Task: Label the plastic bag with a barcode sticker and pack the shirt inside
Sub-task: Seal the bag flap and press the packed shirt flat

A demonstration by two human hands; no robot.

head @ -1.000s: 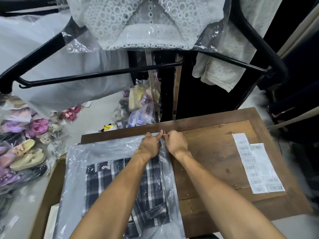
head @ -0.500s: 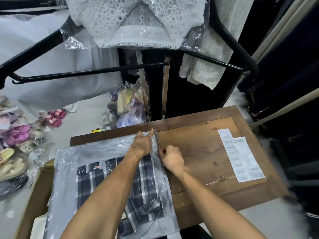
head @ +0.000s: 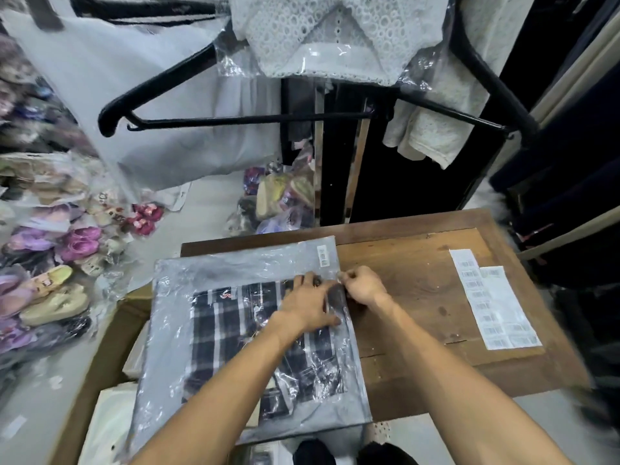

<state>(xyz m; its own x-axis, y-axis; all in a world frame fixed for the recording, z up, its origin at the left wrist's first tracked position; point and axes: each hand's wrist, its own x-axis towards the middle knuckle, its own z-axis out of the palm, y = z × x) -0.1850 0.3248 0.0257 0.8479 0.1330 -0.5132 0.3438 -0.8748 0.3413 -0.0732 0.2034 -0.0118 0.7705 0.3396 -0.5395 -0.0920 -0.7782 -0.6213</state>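
While the clear plastic bag (head: 235,280) lies flat across the left part of the brown wooden surface (head: 419,283), overhanging its left and near edges, the dark blue-and-white plaid shirt (head: 235,333) sits folded inside it. A small white barcode sticker (head: 324,256) is stuck near the bag's far right corner. The left hand (head: 307,305) rests palm down on the bag over the shirt, fingers spread and flat, gripping nothing. The right hand (head: 364,285) is at the bag's right edge with its fingers curled and its fingertips pinched on the plastic there; what exactly they pinch is too small to tell. Well apart to the right, two white sheets of barcode labels (head: 493,303) lie on the surface, touching each other. A black plastic hanger (head: 235,120) hangs above the far edge, with a white lace garment in clear wrap (head: 335,35) over it. Bagged colourful shoes (head: 50,263) are piled on the floor to the left.
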